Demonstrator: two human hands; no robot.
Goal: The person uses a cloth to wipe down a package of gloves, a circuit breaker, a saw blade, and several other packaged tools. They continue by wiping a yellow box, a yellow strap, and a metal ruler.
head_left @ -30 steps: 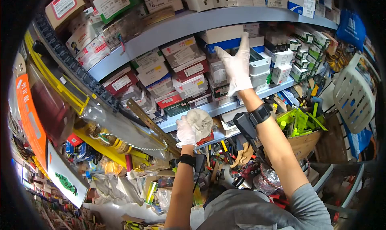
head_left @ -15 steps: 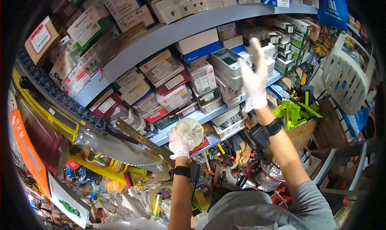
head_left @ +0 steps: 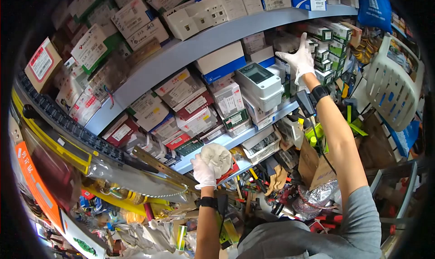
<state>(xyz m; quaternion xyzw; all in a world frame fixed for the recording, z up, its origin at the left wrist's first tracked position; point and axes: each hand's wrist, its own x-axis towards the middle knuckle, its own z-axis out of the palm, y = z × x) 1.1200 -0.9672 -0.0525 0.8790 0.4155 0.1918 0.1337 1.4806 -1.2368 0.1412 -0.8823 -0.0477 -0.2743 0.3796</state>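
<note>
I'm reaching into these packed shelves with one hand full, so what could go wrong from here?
Your right hand, fingers spread beside the small green-and-white boxes, might topple one of their stacks. The black cable hanging from your right wrist may snag on the clutter below. Your left hand holds a crumpled pale cloth close to the shelf edge, so it could brush against the boxes there.

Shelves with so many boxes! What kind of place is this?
Probably a hardware or electrical shop, or its storeroom. The shelves are packed with small labelled boxes, a grey case with a window sits among them, and tool handles poke out below.
</note>
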